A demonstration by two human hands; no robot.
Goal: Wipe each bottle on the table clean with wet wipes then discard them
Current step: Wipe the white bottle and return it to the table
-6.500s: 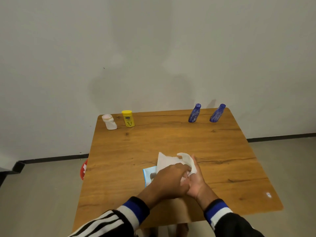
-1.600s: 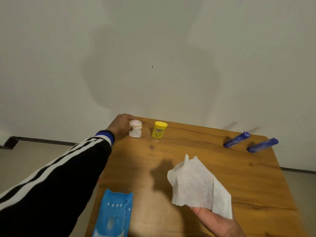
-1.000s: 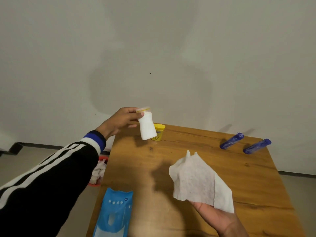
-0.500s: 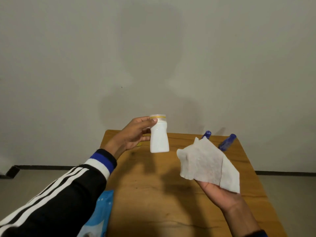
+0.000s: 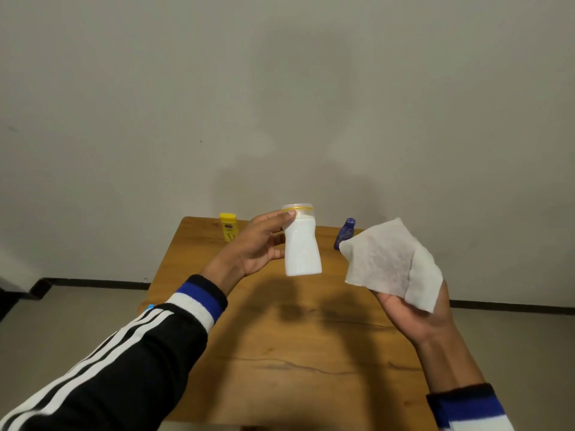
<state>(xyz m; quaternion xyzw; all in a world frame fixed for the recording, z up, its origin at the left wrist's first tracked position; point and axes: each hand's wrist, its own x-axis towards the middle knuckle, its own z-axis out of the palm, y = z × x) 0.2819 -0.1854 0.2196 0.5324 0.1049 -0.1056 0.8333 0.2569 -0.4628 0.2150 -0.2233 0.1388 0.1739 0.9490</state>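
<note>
My left hand holds a white bottle upright in the air above the wooden table, fingers around its neck and upper side. My right hand is palm up to the right of it, with an unfolded white wet wipe draped over the fingers. The wipe and the bottle are apart. A yellow bottle stands at the table's far left edge. One blue bottle stands at the far edge, partly behind the wipe; a second blue bottle is hidden.
A corner of the blue wipes pack shows at the table's left edge beside my sleeve. A grey wall rises just behind the table, with bare floor on both sides.
My left hand took the white bottle from the far left corner and brought it toward me to mid-air. The right hand kept the wipe spread and rose slightly. My view shifted right.
</note>
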